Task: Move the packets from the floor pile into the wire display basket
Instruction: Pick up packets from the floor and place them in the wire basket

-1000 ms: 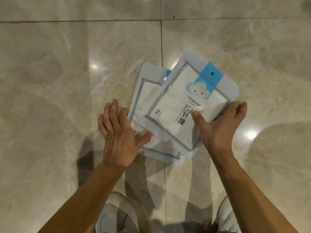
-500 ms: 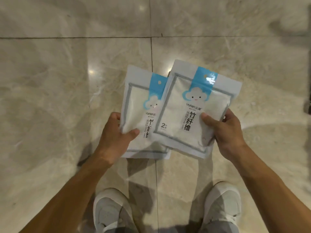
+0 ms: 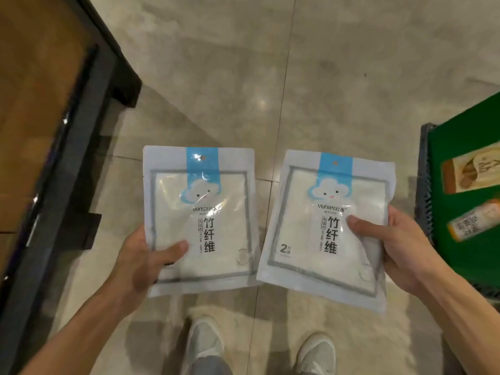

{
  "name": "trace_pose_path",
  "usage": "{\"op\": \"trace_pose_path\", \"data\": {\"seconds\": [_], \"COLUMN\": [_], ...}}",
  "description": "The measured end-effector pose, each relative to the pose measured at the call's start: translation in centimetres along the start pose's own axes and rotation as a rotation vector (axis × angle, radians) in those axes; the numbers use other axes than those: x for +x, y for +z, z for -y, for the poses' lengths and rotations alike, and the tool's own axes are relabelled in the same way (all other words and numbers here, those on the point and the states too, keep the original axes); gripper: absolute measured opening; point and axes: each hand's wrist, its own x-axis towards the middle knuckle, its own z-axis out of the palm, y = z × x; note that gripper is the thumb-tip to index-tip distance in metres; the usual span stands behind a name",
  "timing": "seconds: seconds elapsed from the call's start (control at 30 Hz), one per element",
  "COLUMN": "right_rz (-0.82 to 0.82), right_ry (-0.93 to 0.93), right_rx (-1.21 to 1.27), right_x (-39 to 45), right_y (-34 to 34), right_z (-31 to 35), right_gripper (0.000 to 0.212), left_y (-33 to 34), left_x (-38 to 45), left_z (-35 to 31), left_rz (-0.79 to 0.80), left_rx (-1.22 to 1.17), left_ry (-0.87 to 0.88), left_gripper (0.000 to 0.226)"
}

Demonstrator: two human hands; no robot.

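Left hand (image 3: 140, 262) grip pinching left packet (image 3: 201, 220), right hand (image 3: 392, 247) pinching right packet (image 3: 324, 226), both upright, hang-holes away

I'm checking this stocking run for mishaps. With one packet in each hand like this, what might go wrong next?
1. The left hand and right hand each pinch only a lower corner of the left packet and right packet; the glossy film might slip.
2. The dark shelf base juts out close on the left, so a turn might catch a foot.
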Motion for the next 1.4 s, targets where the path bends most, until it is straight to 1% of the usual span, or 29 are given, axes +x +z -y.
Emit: {"op": "trace_pose_path", "data": {"seconds": [0.07, 0.1, 0.17, 0.23, 0.3, 0.37, 0.43, 0.47, 0.57, 0.67, 0.73, 0.83, 0.87, 0.9, 0.97, 1.0, 1.1, 1.13, 1.2, 1.23, 1.3, 1.4], "right_rz": [0.059, 0.086, 0.148, 0.200, 0.249, 0.293, 0.346, 0.380, 0.443, 0.502, 0.557, 0.636, 0.671, 0.708, 0.795, 0.838, 0.978, 1.020, 1.086, 1.115, 1.185, 1.305], "right_ry": [-0.035, -0.055, -0.098, -0.139, -0.165, -0.181, -0.207, -0.220, -0.268, -0.280, -0.297, -0.313, -0.322, -0.334, -0.353, -0.363, -0.385, -0.390, -0.393, -0.385, -0.362, -0.323], "right_rx": [-0.011, -0.014, -0.029, -0.041, -0.047, -0.049, -0.060, -0.072, -0.093, -0.101, -0.113, -0.160, -0.178, -0.202, -0.261, -0.291, -0.380, -0.403, -0.440, -0.455, -0.491, -0.552], "right_x": [-3.6, -5.6, -9.6, -14.1, -18.6, -23.2, -28.0, -30.3, -36.7, -42.2, -45.4, -49.3, -50.3, -51.2, -52.9, -53.7, -55.9, -56.6, -58.1, -59.0, -61.0, -64.6], "right_y": [2.3, 3.6, 6.6, 9.5, 12.1, 14.7, 17.2, 18.5, 22.3, 25.4, 26.9, 28.7, 29.0, 29.3, 29.7, 29.7, 29.8, 29.8, 29.7, 29.7, 29.8, 30.0], "right_z": [6.1, 9.2, 15.4, 21.1, 26.2, 30.7, 34.5, 36.1, 40.0, 42.7, 44.0, 45.1, 45.3, 45.4, 45.4, 45.4, 44.8, 44.4, 43.2, 42.4, 40.6, 37.5], "right_gripper": [0.049, 0.051, 0.055, 0.053, 0.050, 0.051, 0.053, 0.053, 0.046, 0.052, 0.048, 0.040, 0.041, 0.041, 0.037, 0.035, 0.035, 0.036, 0.036, 0.036, 0.036, 0.036], "left_y": [-2.1, -3.2, -5.7, -8.3, -11.1, -14.1, -17.2, -18.6, -22.5, -25.3, -26.5, -26.9, -26.7, -26.6, -26.0, -25.6, -23.4, -22.5, -20.4, -19.4, -17.4, -14.6], "left_x": [-3.8, -5.8, -9.9, -14.4, -19.1, -23.8, -28.6, -31.1, -38.1, -45.0, -49.2, -55.0, -56.6, -58.1, -61.2, -62.8, -67.6, -69.3, -72.7, -74.4, -77.9, -83.1], "left_z": [-5.2, -7.9, -13.4, -18.6, -23.4, -27.6, -31.3, -32.6, -35.5, -37.3, -37.9, -37.7, -37.4, -36.9, -35.7, -34.8, -31.6, -30.5, -28.1, -26.9, -24.5, -21.2], "left_rz": [-0.043, -0.050, -0.059, -0.075, -0.102, -0.147, -0.198, -0.221, -0.278, -0.318, -0.368, -0.492, -0.537, -0.576, -0.652, -0.683, -0.790, -0.831, -0.917, -0.960, -1.037, -1.151], "left_rx": [-0.034, -0.052, -0.089, -0.120, -0.139, -0.166, -0.179, -0.195, -0.222, -0.274, -0.298, -0.311, -0.323, -0.345, -0.402, -0.430, -0.516, -0.537, -0.586, -0.608, -0.639, -0.682], "left_ry": [0.040, 0.060, 0.096, 0.134, 0.179, 0.240, 0.311, 0.331, 0.386, 0.418, 0.459, 0.526, 0.543, 0.556, 0.555, 0.547, 0.518, 0.512, 0.489, 0.486, 0.490, 0.477], "left_gripper": [0.046, 0.047, 0.062, 0.064, 0.057, 0.046, 0.042, 0.044, 0.066, 0.092, 0.106, 0.108, 0.104, 0.096, 0.072, 0.070, 0.079, 0.086, 0.107, 0.112, 0.109, 0.095]}}
